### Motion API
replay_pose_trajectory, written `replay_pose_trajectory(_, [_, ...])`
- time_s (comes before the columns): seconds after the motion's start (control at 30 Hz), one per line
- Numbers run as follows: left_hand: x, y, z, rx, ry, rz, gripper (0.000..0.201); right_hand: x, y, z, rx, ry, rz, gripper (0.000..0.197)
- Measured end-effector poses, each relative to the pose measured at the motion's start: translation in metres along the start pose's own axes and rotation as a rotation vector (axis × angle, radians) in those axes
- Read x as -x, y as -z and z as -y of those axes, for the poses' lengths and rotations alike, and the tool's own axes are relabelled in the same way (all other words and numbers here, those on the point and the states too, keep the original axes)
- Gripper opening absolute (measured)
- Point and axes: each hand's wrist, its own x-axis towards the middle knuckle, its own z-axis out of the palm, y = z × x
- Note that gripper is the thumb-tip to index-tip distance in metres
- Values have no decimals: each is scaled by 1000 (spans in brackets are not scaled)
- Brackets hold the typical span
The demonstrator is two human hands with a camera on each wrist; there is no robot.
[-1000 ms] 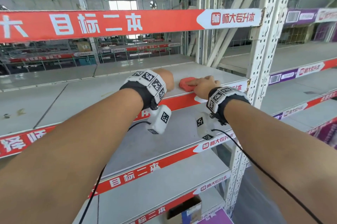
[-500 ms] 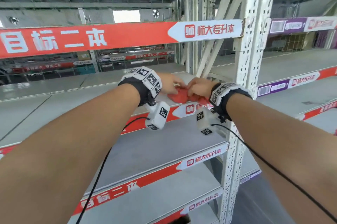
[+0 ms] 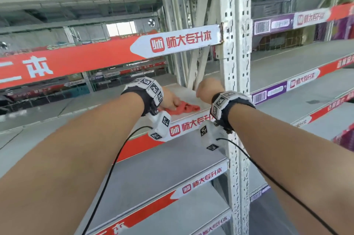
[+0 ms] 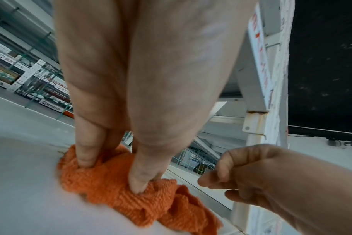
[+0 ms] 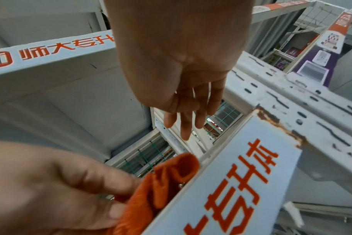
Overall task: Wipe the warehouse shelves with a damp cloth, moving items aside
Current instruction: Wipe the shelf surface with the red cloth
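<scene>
An orange-red terry cloth (image 3: 186, 108) (image 4: 131, 195) (image 5: 167, 178) lies bunched on the grey shelf board (image 3: 80, 114) (image 4: 26, 182), near its front right corner. My left hand (image 3: 172, 103) (image 4: 113, 176) grips the cloth's left part, fingers and thumb dug into the folds. My right hand (image 3: 207, 89) (image 5: 183, 125) hovers a little above and to the right of the cloth, close to the upright. Its fingers (image 4: 221, 174) hang relaxed and hold nothing.
A white perforated upright post (image 3: 235, 81) stands just right of my right hand. A red-and-white label strip (image 3: 191, 122) runs along the shelf's front edge, and a beam (image 3: 172, 43) crosses overhead. Lower shelf boards (image 3: 162, 167) lie below; another bay (image 3: 306, 58) is at right.
The cloth went from under my right hand to both hands and is now held by the left alone. My right hand let go and lifted toward the post.
</scene>
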Motion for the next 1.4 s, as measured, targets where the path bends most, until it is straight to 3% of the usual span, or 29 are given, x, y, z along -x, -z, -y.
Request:
replay_pose_trajectory(0.33, [-24,-16,64,-79,71,43,35,-13,-16,38,-55,-12,-4,26])
replay_pose_trajectory(0.5, [-17,-38,109,-80,207,122,39,-15,-21,65,-86,38,41,25])
replay_pose_trajectory(0.67, [-9,-59,157,-59,373,171,18,-12,-32,80,-42,50,65,25])
replay_pose_trajectory(0.77, [-30,-71,190,44,463,147,35,-12,-35,79,-48,53,72,26])
replay_pose_trajectory(0.8, [-28,-70,188,63,447,108,38,-12,-36,78,-69,52,67,26])
replay_pose_trajectory(0.9, [-18,-71,166,84,354,97,13,-9,-37,71,-105,42,35,25])
replay_pose_trajectory(0.93, [-7,-66,153,69,308,93,16,-9,-37,68,-117,35,29,26])
replay_pose_trajectory(1.03, [-56,-76,168,205,337,33,43,-5,-35,59,-122,20,27,31])
replay_pose_trajectory(1.1, [-31,-60,126,198,305,15,57,-3,-33,52,-123,21,14,30])
replay_pose_trajectory(1.17, [-11,-45,86,148,224,60,43,-1,-32,46,-135,6,2,29])
replay_pose_trajectory(1.27, [12,-19,34,211,163,10,44,2,-32,39,-173,-21,-16,28])
replay_pose_trajectory(1.4, [-7,-24,32,196,119,-25,51,8,-40,32,-202,-41,-47,30])
